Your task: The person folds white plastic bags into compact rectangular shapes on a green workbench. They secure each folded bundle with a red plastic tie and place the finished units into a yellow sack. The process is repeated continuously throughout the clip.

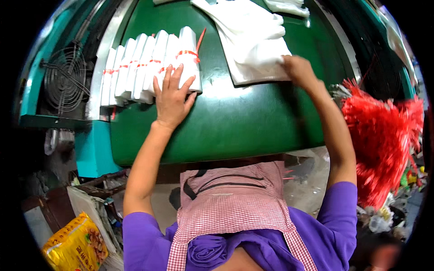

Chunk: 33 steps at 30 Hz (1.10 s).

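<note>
My left hand [172, 101] lies with its fingers spread on the near end of a row of rolled white plastic bag bundles [143, 63], each tied round with a red strip. A loose end of red strip [201, 38] sticks up from the rightmost bundle. To the right, a flat stack of white plastic bags [253, 47] is spread out, its upper layers rumpled. My right hand [299, 71] is closed on the stack's near right corner; the fingertips are partly hidden. Both rest on a green belt surface [217, 128].
More white bags [289, 7] lie at the far right of the belt. Metal rails [346, 43] edge it, with a round wire fan guard [68, 79] at left. A big bunch of red strips [375, 140] hangs at right. A yellow package [77, 244] sits low left.
</note>
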Motion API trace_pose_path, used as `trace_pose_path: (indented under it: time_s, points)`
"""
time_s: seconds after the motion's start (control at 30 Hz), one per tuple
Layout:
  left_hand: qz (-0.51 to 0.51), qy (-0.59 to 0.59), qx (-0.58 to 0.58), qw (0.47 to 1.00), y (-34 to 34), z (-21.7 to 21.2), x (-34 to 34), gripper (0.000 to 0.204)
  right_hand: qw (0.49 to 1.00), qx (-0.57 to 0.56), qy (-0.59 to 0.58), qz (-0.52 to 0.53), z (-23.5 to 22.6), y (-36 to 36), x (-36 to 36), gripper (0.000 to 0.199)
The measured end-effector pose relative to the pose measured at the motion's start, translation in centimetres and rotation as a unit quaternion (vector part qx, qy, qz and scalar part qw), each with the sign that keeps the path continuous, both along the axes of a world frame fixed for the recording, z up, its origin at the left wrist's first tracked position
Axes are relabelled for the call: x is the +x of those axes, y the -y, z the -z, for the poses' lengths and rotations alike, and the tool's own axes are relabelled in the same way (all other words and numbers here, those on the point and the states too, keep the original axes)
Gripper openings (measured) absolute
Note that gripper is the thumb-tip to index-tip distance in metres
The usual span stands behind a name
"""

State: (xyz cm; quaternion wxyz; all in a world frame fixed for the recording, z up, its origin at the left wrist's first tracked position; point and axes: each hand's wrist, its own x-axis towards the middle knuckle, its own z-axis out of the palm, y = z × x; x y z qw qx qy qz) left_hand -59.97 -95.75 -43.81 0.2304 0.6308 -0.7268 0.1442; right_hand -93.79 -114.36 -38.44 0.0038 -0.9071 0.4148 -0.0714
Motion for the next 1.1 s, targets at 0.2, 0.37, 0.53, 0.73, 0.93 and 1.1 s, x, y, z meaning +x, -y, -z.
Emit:
trace_pose_path:
  time_s: [0.2,0.37,0.53,0.73,0.93,1.1]
  points:
    - [0.153,-0.169,0.052,0.972,-8.3,-2.9,-6.9,0.078,0.963,0.218,0.143,-0.065,-9.1,-10.3,1.8,0.025]
    - [0.302,-0.415,0.051,0.857,-9.9,-2.2,-14.5,0.119,0.661,0.435,0.61,0.048,-7.1,-20.6,3.1,0.03]
    - [0.187,-0.758,0.077,0.62,-7.9,-7.0,-13.3,0.02,0.669,0.233,0.684,-0.174,-13.2,-21.2,7.6,0.043]
    - [0.108,-0.777,0.326,0.527,-6.2,-4.8,-8.0,0.04,0.949,0.052,0.293,-0.1,-6.0,-14.0,5.0,0.041]
    - [0.069,-0.739,0.336,0.58,-12.8,-0.9,-5.1,0.061,0.975,0.169,0.03,-0.144,1.9,-23.4,-5.4,0.079]
    - [0.226,-0.139,0.17,0.949,-11.4,-2.8,-4.5,0.043,0.995,0.023,0.09,-0.037,6.0,-24.0,-5.6,0.048]
